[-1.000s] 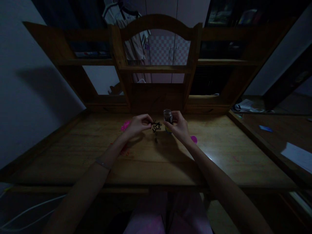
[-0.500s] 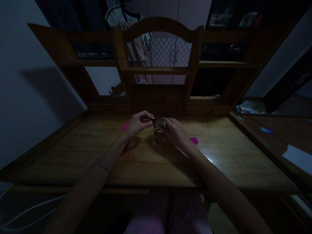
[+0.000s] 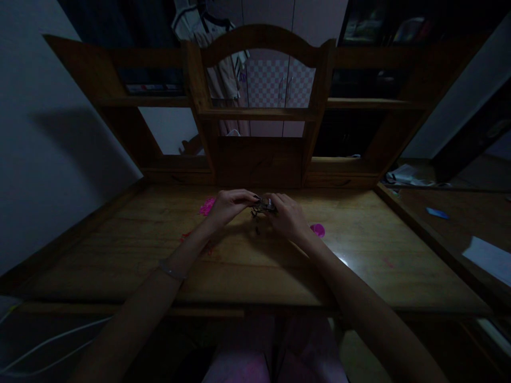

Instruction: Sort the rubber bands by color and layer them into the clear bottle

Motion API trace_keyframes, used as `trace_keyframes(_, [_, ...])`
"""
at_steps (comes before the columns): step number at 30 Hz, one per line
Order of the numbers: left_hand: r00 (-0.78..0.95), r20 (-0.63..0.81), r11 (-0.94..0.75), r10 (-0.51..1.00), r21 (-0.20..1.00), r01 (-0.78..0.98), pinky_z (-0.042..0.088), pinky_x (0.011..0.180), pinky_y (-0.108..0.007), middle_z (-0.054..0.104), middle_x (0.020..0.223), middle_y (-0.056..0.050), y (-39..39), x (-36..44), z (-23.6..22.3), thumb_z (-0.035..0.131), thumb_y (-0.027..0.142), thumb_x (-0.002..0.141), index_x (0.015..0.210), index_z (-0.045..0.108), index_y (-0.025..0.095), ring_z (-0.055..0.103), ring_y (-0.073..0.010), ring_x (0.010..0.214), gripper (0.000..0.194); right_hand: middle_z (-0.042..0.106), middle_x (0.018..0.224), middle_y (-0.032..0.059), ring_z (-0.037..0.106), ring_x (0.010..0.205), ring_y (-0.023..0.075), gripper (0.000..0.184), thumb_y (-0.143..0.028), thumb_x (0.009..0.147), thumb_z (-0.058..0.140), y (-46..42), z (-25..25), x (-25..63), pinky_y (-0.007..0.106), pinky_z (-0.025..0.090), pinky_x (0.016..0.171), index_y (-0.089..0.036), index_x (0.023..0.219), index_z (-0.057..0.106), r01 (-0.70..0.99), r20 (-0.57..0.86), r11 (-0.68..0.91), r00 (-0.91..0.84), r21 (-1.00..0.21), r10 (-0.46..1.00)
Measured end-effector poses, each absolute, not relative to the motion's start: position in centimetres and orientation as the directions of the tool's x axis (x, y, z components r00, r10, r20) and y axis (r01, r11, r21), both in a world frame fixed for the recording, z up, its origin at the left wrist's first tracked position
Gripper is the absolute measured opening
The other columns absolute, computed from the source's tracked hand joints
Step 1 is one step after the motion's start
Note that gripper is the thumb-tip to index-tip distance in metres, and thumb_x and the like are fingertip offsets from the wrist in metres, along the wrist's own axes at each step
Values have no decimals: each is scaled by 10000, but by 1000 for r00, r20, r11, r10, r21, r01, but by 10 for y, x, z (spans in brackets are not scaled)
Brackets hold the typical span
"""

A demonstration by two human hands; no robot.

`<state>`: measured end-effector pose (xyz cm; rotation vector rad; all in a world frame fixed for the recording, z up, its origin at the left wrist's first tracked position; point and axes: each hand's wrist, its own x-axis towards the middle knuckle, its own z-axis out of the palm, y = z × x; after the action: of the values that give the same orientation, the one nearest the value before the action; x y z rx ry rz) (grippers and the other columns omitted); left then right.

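Note:
My right hand [image 3: 289,215] is wrapped round a small clear jar [image 3: 264,204], tipped on its side with its mouth toward the left. Much of the jar is hidden by the hand. At the mouth, the closed fingertips of my left hand [image 3: 231,206] pinch dark, thin pieces that look like small black bands. More black bands [image 3: 255,213] lie on the desk just below, with one stray piece [image 3: 257,231] nearer me. Dim light blurs their exact shape.
A pile of pink bands [image 3: 207,206] lies behind my left wrist, and red-orange ones [image 3: 186,235] lie partly under that forearm. The magenta lid [image 3: 318,230] sits right of my right hand. A wooden shelf unit [image 3: 259,113] rises along the back of the desk [image 3: 255,271].
My right hand has tipped the jar from upright onto its side, mouth leftward, and lowered it by the black bands. My left hand has moved right, up to the jar's mouth.

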<state>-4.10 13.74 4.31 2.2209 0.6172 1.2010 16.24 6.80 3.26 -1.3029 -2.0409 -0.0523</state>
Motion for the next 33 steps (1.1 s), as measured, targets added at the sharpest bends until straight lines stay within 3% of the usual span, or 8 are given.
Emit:
trace_keyframes(8, [566, 581, -785, 584, 582, 212, 542, 926, -333, 747, 1042, -48, 137, -41, 41, 615, 254, 877, 993, 728, 205, 702, -196, 974, 169, 649, 1148, 100, 562, 1043, 262, 396, -133, 835, 587, 72, 29, 165, 368, 428, 880, -215, 1221, 557, 829, 576, 465, -226, -311, 786])
trace_keyframes(15, [453, 569, -706, 686, 671, 225, 574, 810, -277, 733, 894, -27, 128, -35, 42, 640, 274, 852, 882, 637, 185, 709, -171, 860, 94, 649, 1135, 98, 556, 1037, 264, 390, -138, 839, 573, 69, 33, 163, 374, 428, 886, -216, 1221, 560, 825, 575, 480, -247, -298, 780])
trace_keyframes(24, [400, 596, -713, 696, 636, 295, 558, 760, -257, 715, 832, -13, 122, -32, 39, 652, 290, 837, 849, 663, 186, 688, -154, 779, 106, 647, 1147, 88, 557, 1031, 255, 390, -134, 837, 571, 67, 35, 162, 366, 430, 883, -216, 1218, 559, 815, 579, 492, -251, -305, 776])
trace_keyframes(33, [393, 611, -724, 687, 623, 297, 546, 821, -269, 725, 902, -6, 117, -26, 36, 602, 267, 867, 913, 663, 203, 693, -161, 861, 99, 649, 1139, 90, 562, 1035, 262, 384, -149, 832, 584, 68, 34, 162, 369, 436, 864, -226, 1207, 557, 818, 573, 479, -237, -317, 785])
